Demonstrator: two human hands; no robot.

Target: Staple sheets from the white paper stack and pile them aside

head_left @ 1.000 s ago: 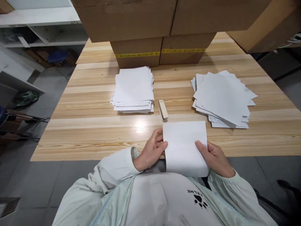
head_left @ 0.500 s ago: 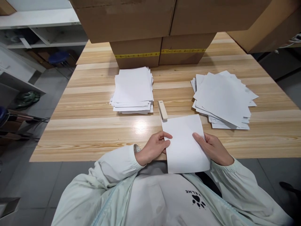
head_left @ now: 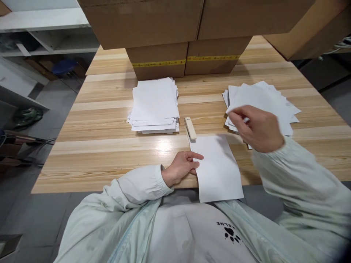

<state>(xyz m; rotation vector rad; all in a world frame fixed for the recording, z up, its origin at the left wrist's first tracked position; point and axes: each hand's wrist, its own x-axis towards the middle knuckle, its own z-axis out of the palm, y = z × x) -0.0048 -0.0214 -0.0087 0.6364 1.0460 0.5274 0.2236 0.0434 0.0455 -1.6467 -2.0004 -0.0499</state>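
Low centre of the frame: my left hand (head_left: 182, 168) rests on the near edge of the wooden table (head_left: 109, 153), fingers loosely curled, forefinger stretched right so its tip presses the left margin of a single white sheet (head_left: 219, 171). The hand pins the sheet rather than gripping it; nothing is enclosed in the palm. The sheet lies flat, its far corner just beside the near end of a cream stapler (head_left: 190, 128), its near end overhanging the table edge toward my lap.

Right of centre, my right hand (head_left: 259, 128) is raised above the sheet's far right corner and well clear of it, hovering over the near left edge of the fanned stack of paper (head_left: 271, 98) in the right of the frame. Its fingers are bent in toward the thumb, and a pale edge shows at the fingertips (head_left: 238, 117); motion blur there keeps me from telling whether they have pinched a page from the stack or merely touch it.

Centre of the frame, left of the stapler, sits a squarer stack of paper (head_left: 155, 104). Behind both stacks, across the top of the frame, stand cardboard boxes (head_left: 159, 64) banded with yellow tape. My pale green sleeves fill the foreground.
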